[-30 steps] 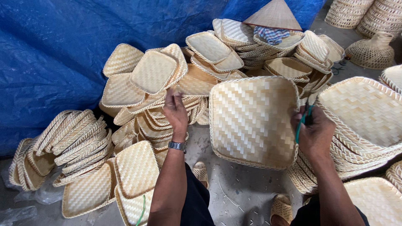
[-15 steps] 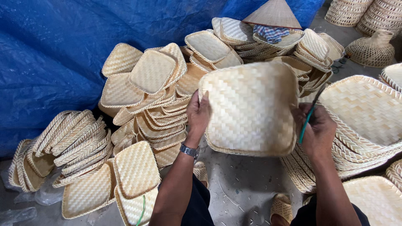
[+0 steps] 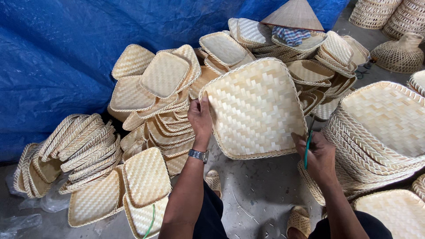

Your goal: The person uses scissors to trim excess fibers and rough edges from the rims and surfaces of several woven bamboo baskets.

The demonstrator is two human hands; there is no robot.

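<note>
Left hand (image 3: 200,118): grips the left rim of a square woven bamboo tray (image 3: 256,108), thumb on the weave facing the camera, a wristwatch (image 3: 198,155) on the wrist.
Right hand (image 3: 319,156): closed around a thin green-handled tool (image 3: 306,149), pressed against the tray's lower right corner.
Tray: held up off the floor between both hands, tilted, its woven underside facing the camera, its bound rim along the edges.
Right stack: a tall pile of same-shaped trays (image 3: 384,128) just beside the right hand.
Left heaps: loose trays (image 3: 155,93) piled behind the left hand, more nested on edge (image 3: 82,141) near a blue tarpaulin (image 3: 53,66).
Behind: a conical straw hat (image 3: 293,14) on top of further trays, with a checked cloth (image 3: 290,34) under it.
Floor: grey concrete (image 3: 252,194), 2 sandalled feet (image 3: 299,219) below the tray.
</note>
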